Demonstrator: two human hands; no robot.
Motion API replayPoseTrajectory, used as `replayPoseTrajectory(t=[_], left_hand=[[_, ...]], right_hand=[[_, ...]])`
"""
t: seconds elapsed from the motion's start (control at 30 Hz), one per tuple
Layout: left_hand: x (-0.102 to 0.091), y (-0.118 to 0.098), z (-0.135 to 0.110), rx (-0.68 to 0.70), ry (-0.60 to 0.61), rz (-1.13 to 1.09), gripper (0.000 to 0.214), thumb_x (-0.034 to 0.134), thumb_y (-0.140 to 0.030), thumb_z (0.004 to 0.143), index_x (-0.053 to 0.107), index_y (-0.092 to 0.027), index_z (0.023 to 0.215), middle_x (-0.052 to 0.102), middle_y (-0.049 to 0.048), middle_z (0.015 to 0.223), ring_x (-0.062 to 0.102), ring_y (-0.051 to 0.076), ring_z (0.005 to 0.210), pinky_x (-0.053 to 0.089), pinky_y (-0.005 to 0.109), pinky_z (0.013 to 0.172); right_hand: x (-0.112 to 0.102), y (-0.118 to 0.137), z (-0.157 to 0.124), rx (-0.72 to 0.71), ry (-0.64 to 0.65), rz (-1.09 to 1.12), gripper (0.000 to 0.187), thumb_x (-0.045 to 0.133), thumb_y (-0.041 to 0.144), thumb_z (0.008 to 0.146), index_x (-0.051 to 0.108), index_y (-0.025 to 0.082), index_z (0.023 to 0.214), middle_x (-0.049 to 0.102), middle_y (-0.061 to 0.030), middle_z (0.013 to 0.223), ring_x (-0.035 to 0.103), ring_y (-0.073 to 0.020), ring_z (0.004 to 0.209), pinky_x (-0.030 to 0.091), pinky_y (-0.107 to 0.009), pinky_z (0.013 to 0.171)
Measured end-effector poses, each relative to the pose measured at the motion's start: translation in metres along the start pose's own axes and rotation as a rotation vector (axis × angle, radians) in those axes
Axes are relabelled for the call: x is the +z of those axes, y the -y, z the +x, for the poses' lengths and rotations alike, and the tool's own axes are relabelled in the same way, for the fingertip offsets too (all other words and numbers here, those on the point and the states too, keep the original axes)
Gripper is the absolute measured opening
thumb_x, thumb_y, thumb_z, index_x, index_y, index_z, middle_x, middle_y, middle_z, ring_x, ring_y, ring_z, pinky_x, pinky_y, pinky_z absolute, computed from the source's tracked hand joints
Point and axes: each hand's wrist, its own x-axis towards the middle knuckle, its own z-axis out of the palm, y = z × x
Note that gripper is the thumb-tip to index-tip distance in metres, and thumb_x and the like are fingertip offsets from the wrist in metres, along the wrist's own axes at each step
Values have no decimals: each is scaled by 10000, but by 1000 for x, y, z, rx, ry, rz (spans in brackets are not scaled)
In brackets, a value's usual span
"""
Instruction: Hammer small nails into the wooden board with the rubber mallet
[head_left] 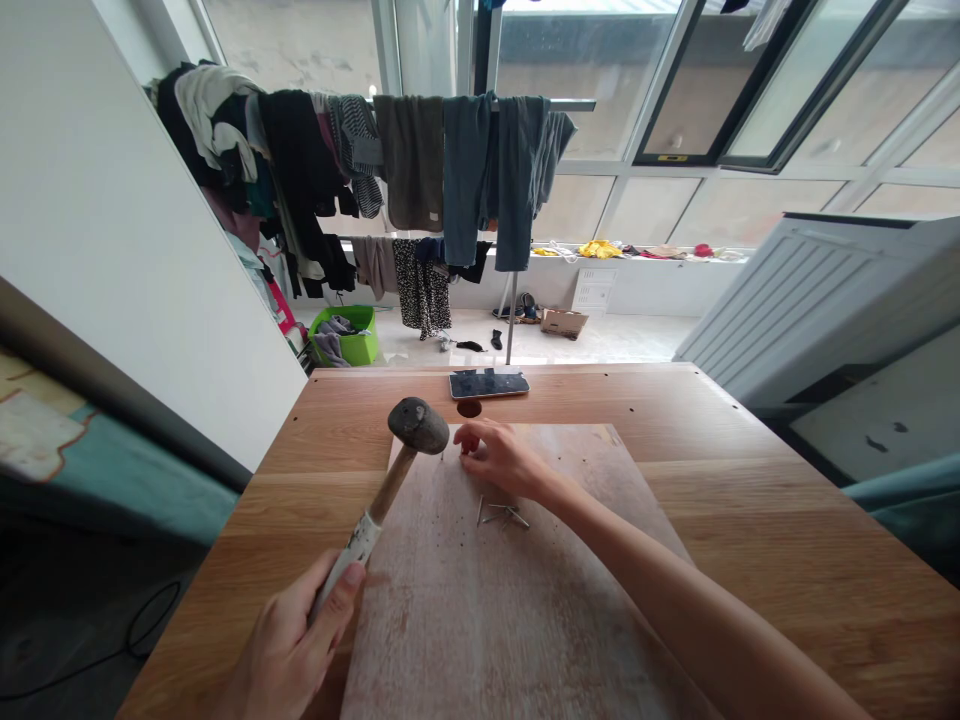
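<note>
My left hand [296,645] is wrapped round the wooden handle of a mallet [390,480], whose dark head hangs just above the far end of a pale wooden board [495,620]. My right hand [499,458] rests on the board beside the mallet head, its fingers pinched at a small nail [442,457] that stands upright in the board. Several loose nails [504,514] lie on the board just below my right wrist.
The board lies on a wooden table [750,520]. A phone [488,383] sits at the table's far edge by a round hole [469,408]. Beyond stand a rack of hanging clothes [420,170], a green basket [349,335] and a white panel [817,290] to the right.
</note>
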Motion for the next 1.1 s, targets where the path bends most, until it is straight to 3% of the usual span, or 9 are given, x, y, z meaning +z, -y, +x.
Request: replayPoseTrajectory(t=[0.1,0.23,0.37,0.47,0.57,0.7,0.8,0.93,1.1], left_hand=[[4,-5,2,58,-10,48,599,519,-810,845,594,-226,731,429,-58,524,344,103,405,259,195,353],[14,-16,7,152,-62,157,541,517,-746,881,641,-235,755,534,-37,546,500,149,497,403,213,488],[22,-26,8,169,-93,224,516,500,-707,903,641,-237,741,615,-18,604,593,183,592,453,235,596],[21,-24,7,157,-123,213,528,492,-720,903,630,-240,734,530,-42,533,515,163,510,434,234,561],[15,-15,6,149,-107,191,539,509,-744,885,624,-240,731,482,-51,509,464,151,472,398,226,496],[11,-3,9,110,-107,144,543,539,-755,871,600,-235,725,468,-52,517,436,138,462,360,213,448],[13,1,10,77,-72,111,560,525,-773,871,616,-231,768,455,-55,521,393,128,437,302,209,394],[13,3,8,66,-34,83,561,520,-770,879,644,-225,827,454,-53,536,367,122,434,252,208,371],[11,9,8,119,-83,94,558,533,-754,886,591,-219,739,448,-54,543,388,114,463,321,200,424]], right_hand=[[1,-1,-1,7,3,8,341,673,35,772,646,194,1073,697,8,845,631,-152,770,477,-262,743],[5,-3,0,19,-12,-1,370,675,52,765,601,188,1102,687,7,857,626,-155,744,464,-251,700],[3,-4,-2,13,-21,-44,466,698,49,737,588,183,1169,698,-28,941,634,-191,831,465,-280,739],[-16,-6,-6,-20,15,-80,466,687,90,807,573,205,1244,713,-42,1012,641,-197,911,476,-305,806],[-49,-8,-14,-23,90,-135,330,625,100,875,607,207,1187,715,-42,985,649,-178,863,481,-288,753],[-72,-3,-25,-34,230,-239,296,689,54,793,664,194,1052,711,-49,921,639,-191,816,458,-283,696],[-61,7,-26,-75,292,-294,267,692,-17,727,677,183,902,707,-68,904,636,-208,842,439,-287,710],[-43,11,-16,-94,284,-302,265,624,-80,692,625,184,716,645,-35,716,592,-171,685,402,-282,658],[-39,0,-5,-76,144,-142,246,631,-19,726,657,190,854,686,-13,824,617,-145,709,466,-245,654]])
